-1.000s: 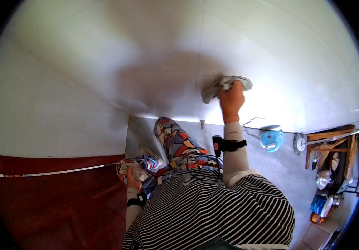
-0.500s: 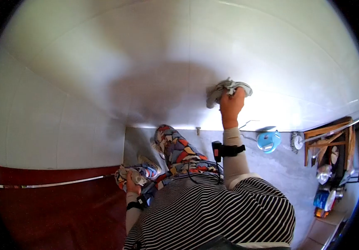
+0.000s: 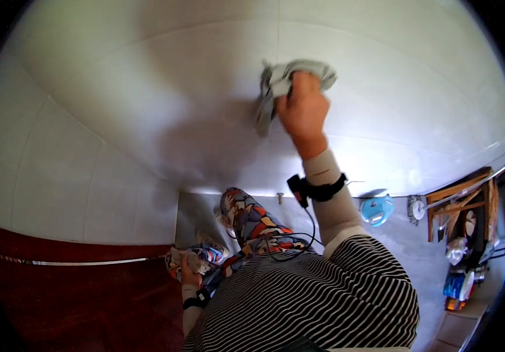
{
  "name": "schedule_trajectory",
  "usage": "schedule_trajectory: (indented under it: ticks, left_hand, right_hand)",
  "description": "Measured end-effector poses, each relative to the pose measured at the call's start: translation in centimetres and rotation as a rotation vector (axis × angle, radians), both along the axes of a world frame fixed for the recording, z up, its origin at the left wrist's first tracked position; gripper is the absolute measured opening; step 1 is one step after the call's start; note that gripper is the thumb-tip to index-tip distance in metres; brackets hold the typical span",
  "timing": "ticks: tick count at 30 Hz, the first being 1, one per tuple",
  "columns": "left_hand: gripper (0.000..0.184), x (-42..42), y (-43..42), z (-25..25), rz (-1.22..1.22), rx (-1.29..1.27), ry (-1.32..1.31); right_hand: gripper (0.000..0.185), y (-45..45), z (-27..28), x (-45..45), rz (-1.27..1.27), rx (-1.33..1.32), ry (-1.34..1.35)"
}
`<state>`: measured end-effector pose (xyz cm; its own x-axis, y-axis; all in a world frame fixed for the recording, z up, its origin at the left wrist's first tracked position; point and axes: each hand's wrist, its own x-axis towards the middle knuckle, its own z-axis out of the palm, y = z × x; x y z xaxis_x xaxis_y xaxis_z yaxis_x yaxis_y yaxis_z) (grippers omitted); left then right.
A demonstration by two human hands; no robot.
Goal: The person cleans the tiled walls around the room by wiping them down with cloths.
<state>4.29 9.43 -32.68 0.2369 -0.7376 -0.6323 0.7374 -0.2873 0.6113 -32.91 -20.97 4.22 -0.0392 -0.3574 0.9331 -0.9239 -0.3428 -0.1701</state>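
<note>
My right hand [image 3: 308, 114] is closed around a grey cloth [image 3: 279, 82] and presses it against the pale tiled wall [image 3: 205, 58]. The cloth is bunched under my fingers, with a loose end hanging down on the left. Low on the left, beside my knee in colourful patterned trousers [image 3: 246, 211], my left hand [image 3: 190, 273] is closed on a crumpled greyish-brown cloth [image 3: 195, 263]. Its fingers are partly hidden.
A light blue plastic container [image 3: 377, 210] stands on the grey floor [image 3: 402, 252] by the wall. Right of it are a round brush [image 3: 416, 210] and a wooden stool [image 3: 460, 196] with clutter. A dark red surface [image 3: 88, 299] lies at left.
My right hand has moved up and somewhat left along the wall with the grey cloth, which is now more spread out. My left hand stays low, still holding its cloth.
</note>
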Motion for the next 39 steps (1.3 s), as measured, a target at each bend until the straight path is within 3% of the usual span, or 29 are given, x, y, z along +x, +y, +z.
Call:
schedule_trajectory:
  ticks: [3, 5, 9, 11, 12, 13, 15, 18, 21, 22, 24, 25, 26, 27, 28, 30, 33, 34, 37, 39]
  left_hand:
    - [0.038, -0.5, 0.4, -0.4, -0.070, -0.078, -0.402]
    - [0.033, -0.5, -0.6, 0.9, 0.077, 0.101, 0.050]
    - [0.031, -1.5, -1.4, 2.6, 0.109, 0.140, 0.061]
    - [0.033, -1.2, -1.3, 2.4, 0.052, 0.035, 0.018]
    - [0.033, -0.6, -1.0, 0.9, 0.051, 0.032, 0.021]
    - [0.035, 0.1, -0.7, -1.1, -0.078, -0.071, -0.246]
    - [0.038, 1.6, -0.2, -3.6, -0.206, -0.177, -0.511]
    - [0.042, 1.8, -0.3, -3.9, -0.314, -0.154, -0.503]
    - [0.052, 0.6, -0.7, 0.8, -0.275, -0.083, -0.294]
    - [0.053, 0.0, -0.7, 2.7, -0.176, -0.026, -0.147]
    - [0.053, 0.2, -0.1, 1.9, -0.069, 0.015, 0.009]
    - [0.050, 1.7, 1.4, -1.3, -0.286, -0.070, -0.440]
    - [0.048, 1.7, 1.0, -2.0, -0.396, -0.125, -0.662]
    - [0.047, 1.6, 0.6, -2.5, -0.480, -0.175, -0.895]
    - [0.038, 1.0, 0.6, -1.5, -0.286, -0.100, -0.548]
    - [0.041, 0.8, -0.8, 0.3, 0.062, -0.038, 0.263]
    - [0.049, 0.9, -0.8, -1.3, -0.010, -0.123, 0.128]
    - [0.049, 2.8, -0.3, -4.4, -0.021, -0.127, 0.129]
    - [0.044, -0.3, -1.1, 1.2, -0.239, -0.081, -0.481]
    - [0.044, -1.2, -1.2, 2.6, -0.253, -0.038, -0.560]
  right_hand:
    - [0.029, -0.1, 7.6, -1.7, -0.096, -0.082, 0.004]
    - [0.029, -0.3, 11.7, -2.8, -0.114, -0.094, 0.000]
    - [0.046, 1.9, 16.1, -5.4, 0.136, 0.315, 0.160]
    - [0.031, 0.2, 12.6, -2.7, -0.061, -0.182, 0.060]
    - [0.034, 0.0, 10.4, -2.4, -0.069, -0.104, 0.085]
    - [0.037, 0.6, 8.5, -1.8, -0.043, 0.002, 0.108]
    - [0.036, 1.6, 4.6, -1.0, 0.017, 0.088, 0.153]
    - [0.029, 1.3, -1.8, -1.7, 0.016, 0.128, 0.172]
    - [0.018, 1.9, -8.7, -3.7, 0.026, 0.316, 0.243]
    - [0.012, 2.0, -11.3, -4.7, 0.035, 0.353, 0.275]
    - [0.010, 3.0, -15.8, -6.3, -0.026, 0.525, 0.312]
    - [0.013, 3.1, -17.9, -7.1, -0.073, 0.560, 0.262]
    - [0.016, 3.6, -17.8, -6.9, -0.078, 0.555, 0.199]
    - [0.019, 3.7, -17.2, -6.9, -0.085, 0.551, 0.134]
    - [0.019, 3.4, -16.1, -6.7, -0.089, 0.539, 0.135]
    - [0.025, 2.5, -13.3, -5.9, -0.059, 0.275, 0.121]
    - [0.027, 2.1, -4.5, -3.0, 0.012, 0.024, 0.229]
    - [0.027, 1.8, -2.0, -2.4, 0.016, -0.003, 0.301]
    - [0.030, 1.1, 4.7, -0.3, 0.013, -0.119, 0.368]
    - [0.035, 0.3, 7.3, -0.3, -0.027, -0.171, 0.423]
